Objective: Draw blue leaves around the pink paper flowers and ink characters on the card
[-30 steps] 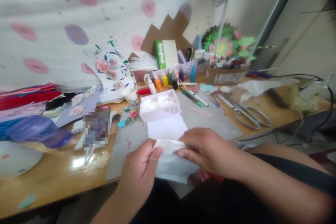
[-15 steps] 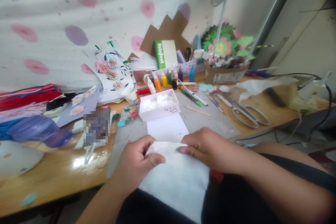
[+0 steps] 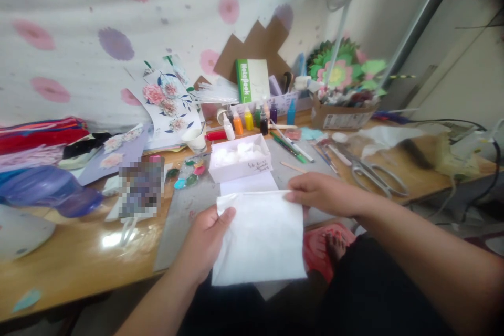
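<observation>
A soft white sheet (image 3: pixel 262 239), like cloth or tissue, is stretched between my hands above the table's front edge and my lap. My left hand (image 3: pixel 210 236) pinches its upper left side, thumb lying on top. At the upper right corner, my right hand (image 3: pixel 315 195) grips it between thumb and fingers. Just beyond the sheet's top edge lies white paper (image 3: pixel 248 184), partly covered. Behind that stands a white box (image 3: pixel 240 168) with handwriting on its side and white fluffy pieces inside. The sheet hides part of the grey mat (image 3: pixel 173 231).
Several small paint bottles (image 3: pixel 248 118) stand behind the box. Large scissors (image 3: pixel 378 176) lie on the right, with pens (image 3: pixel 289 147) nearer the middle. A paper cup (image 3: pixel 195 140) and a paint-stained palette (image 3: pixel 191 170) are on the left. A cardboard box (image 3: pixel 342 114) holds supplies at back right.
My hands have moved apart, spreading the sheet wider and flatter. The right hand has gone up and right to the corner; the sheet's lower edge has risen.
</observation>
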The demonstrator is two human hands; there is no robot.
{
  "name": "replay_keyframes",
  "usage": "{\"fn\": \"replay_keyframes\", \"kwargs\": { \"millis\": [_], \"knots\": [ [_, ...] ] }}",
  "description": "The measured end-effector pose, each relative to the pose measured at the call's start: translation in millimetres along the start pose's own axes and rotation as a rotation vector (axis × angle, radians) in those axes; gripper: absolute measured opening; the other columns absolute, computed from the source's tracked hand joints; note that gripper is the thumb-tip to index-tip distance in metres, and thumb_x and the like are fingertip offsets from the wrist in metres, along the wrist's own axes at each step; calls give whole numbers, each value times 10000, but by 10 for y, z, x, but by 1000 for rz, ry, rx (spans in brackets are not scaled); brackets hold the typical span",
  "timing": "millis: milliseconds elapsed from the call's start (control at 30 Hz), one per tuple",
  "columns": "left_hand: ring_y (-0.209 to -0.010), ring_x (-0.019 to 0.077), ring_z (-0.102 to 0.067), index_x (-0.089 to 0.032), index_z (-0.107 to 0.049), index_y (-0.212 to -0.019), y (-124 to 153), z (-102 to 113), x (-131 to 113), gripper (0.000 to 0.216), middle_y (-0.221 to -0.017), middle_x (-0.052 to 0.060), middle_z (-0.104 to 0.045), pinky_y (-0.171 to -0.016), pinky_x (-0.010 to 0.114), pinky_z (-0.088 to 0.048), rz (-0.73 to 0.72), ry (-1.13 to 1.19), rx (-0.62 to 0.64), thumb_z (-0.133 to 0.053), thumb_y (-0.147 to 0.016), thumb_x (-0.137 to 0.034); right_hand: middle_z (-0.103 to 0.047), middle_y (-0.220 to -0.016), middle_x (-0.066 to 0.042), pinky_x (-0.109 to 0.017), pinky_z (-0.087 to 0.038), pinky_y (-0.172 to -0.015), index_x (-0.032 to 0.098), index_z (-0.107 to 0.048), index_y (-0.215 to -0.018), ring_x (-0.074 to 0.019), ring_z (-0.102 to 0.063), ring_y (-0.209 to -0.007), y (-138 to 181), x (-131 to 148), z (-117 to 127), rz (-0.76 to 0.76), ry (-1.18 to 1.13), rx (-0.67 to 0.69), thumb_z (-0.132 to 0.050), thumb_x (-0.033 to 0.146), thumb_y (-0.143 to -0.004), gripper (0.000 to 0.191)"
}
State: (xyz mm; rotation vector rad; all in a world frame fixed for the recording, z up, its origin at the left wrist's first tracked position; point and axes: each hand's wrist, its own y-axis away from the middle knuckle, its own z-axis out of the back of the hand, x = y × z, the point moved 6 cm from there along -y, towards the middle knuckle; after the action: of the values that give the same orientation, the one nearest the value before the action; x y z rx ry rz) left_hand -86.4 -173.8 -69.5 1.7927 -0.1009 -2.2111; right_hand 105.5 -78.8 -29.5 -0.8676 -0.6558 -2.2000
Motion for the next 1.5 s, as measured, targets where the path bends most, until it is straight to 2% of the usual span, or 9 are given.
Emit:
{"fn": "replay_keyframes", "kwargs": {
  "millis": [267,400,500,600,1000,1167,1267,1367,1500],
  "knots": [
    [-454,153,-538,-176,-522,-651,-253,249,49,348,-498,-23,-553,-468,244,-416,-175,-441,-210,-471,-876,-435,-562,-505,24,-242,-401,-517,167,-569,-681,-116,-542,-479,-627,-380,51,-141,222,-74,-483,303,-882,257],
    [-660,170,-579,-188,-595,-752,-253,260,-110,213,-700,22,-624,-670,297,-467,-414,-632,-330,-481,-864,-327,-615,-693,1,-305,-451,-680,153,-596,-724,-135,-578,-669,-814,-428,24,-88,403,-69,-519,404,-890,310],
    [-1009,200,-587,-167,-635,-957,-281,-125,-243,235,-1065,86,-650,-896,334,-463,-740,-832,-107,-408,-912,-203,-652,-791,-36,-315,-433,-721,152,-619,-758,-159,-592,-760,-860,-403,15,-69,491,-64,-508,371,-894,281],
    [-1197,229,-503,-116,-605,-1093,-353,-497,-219,278,-1262,134,-569,-1007,377,-419,-878,-969,105,-384,-925,-124,-686,-815,-64,-289,-393,-695,171,-648,-774,-195,-613,-810,-875,-382,22,-64,547,-71,-500,314,-875,229],
    [-1405,374,-42,-345,-312,-1402,-238,-955,-78,698,-1532,25,-201,-1064,672,-83,-727,-1141,525,-507,-809,-657,-693,-892,-152,-316,-385,-673,141,-626,-966,-273,-627,-816,-845,-398,-49,-57,602,-139,-452,300,-875,252],
    [-1351,258,-310,-285,-371,-1364,31,-973,-199,652,-1441,19,-406,-1128,517,-157,-830,-869,734,-544,-823,-604,-676,-784,-97,-275,-351,-613,161,-642,-825,-214,-596,-728,-808,-430,2,-30,469,-207,-528,291,-842,174],
    [-1130,150,-529,-223,-519,-1208,-51,-742,-473,315,-1197,16,-604,-1019,298,-369,-889,-664,417,-521,-909,-322,-636,-674,-15,-228,-339,-571,168,-640,-748,-138,-549,-633,-733,-372,52,42,321,-229,-588,259,-819,126],
    [-1148,176,-488,-168,-513,-1206,-226,-464,-748,302,-1198,75,-560,-992,310,-376,-911,-706,-27,-499,-905,-198,-589,-607,32,-188,-342,-528,165,-642,-732,-92,-506,-566,-596,-220,103,123,176,-252,-617,266,-814,133],
    [-883,190,-578,-191,-575,-994,-429,-456,-904,150,-950,33,-622,-753,313,-443,-769,-855,53,-493,-922,-295,-574,-575,45,-175,-336,-498,162,-645,-696,-78,-492,-541,-374,34,168,201,58,-329,-656,267,-790,141]
  ]
}}
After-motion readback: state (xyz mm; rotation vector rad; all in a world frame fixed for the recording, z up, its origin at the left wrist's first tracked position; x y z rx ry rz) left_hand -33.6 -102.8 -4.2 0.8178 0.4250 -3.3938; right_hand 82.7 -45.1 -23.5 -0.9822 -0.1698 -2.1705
